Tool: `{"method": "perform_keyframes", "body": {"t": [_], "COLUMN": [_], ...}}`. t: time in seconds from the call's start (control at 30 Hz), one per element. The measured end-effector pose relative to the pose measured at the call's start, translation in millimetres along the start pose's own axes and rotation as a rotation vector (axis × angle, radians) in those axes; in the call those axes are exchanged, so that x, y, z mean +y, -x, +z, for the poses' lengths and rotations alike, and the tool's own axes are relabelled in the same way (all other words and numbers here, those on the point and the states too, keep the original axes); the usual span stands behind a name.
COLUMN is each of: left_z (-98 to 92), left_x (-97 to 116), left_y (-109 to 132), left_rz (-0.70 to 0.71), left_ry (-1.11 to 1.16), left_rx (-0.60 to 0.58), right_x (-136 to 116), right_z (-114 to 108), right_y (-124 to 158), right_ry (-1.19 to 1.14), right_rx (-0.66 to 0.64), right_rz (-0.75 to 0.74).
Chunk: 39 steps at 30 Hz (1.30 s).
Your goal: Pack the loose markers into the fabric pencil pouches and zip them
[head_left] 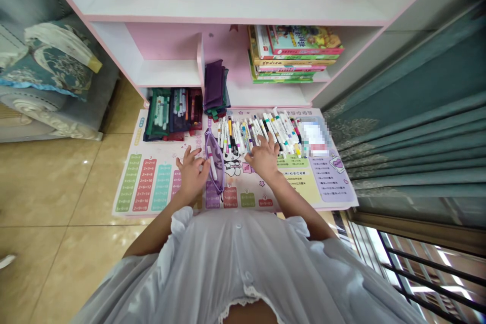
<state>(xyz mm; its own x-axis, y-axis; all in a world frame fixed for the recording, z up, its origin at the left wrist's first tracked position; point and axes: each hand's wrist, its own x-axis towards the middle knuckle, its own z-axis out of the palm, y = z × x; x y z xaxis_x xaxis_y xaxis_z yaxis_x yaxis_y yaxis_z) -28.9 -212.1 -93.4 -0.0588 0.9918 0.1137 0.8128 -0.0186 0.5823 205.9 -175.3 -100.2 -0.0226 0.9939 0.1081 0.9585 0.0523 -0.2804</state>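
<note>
A purple pencil pouch (213, 162) lies unzipped on a printed multiplication mat (152, 182), with a pen or two inside. My left hand (192, 172) rests beside it, thumb against the pouch's left edge, fingers spread. My right hand (262, 156) lies flat with its fingers spread on a long row of marker pens (261, 131) laid side by side across the mat.
Filled pencil cases (170, 114) sit at the mat's far left, folded purple pouches (215, 88) in the pink shelf unit (228, 7), stacked books (292, 53) to the right. A teal curtain (410, 126) hangs right, a sofa (49, 81) stands left, over tiled floor (49, 182).
</note>
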Motion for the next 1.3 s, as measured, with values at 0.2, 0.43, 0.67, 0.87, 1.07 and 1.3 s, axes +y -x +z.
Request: {"method": "perform_keyframes", "body": {"t": [0.2,0.43,0.67,0.87,1.07,1.3], "left_z": [0.8,-0.1,2.0,1.2,0.3,-0.8], "left_x": [1,2,-2,-1,-1,-1], "left_y": [0,0,1,1,2,1], "left_rz": [0.009,0.016,0.015,0.003,-0.009,-0.005], "left_ry": [0.0,-0.01,-0.01,-0.007,-0.012,-0.009], "left_rx": [0.003,0.021,0.03,0.027,0.017,-0.002], "right_x": [-23,-62,-88,-93,-82,-33], "right_z": [-20,-21,-13,0,0,8], "right_y": [24,38,27,23,21,-6], "right_ry": [-0.245,-0.308,-0.145,-0.058,-0.152,-0.13], "right_rx": [0.053,-0.161,-0.221,-0.296,-0.203,0.098], "right_rz": [-0.179,-0.36,-0.334,-0.304,-0.28,0.002]}}
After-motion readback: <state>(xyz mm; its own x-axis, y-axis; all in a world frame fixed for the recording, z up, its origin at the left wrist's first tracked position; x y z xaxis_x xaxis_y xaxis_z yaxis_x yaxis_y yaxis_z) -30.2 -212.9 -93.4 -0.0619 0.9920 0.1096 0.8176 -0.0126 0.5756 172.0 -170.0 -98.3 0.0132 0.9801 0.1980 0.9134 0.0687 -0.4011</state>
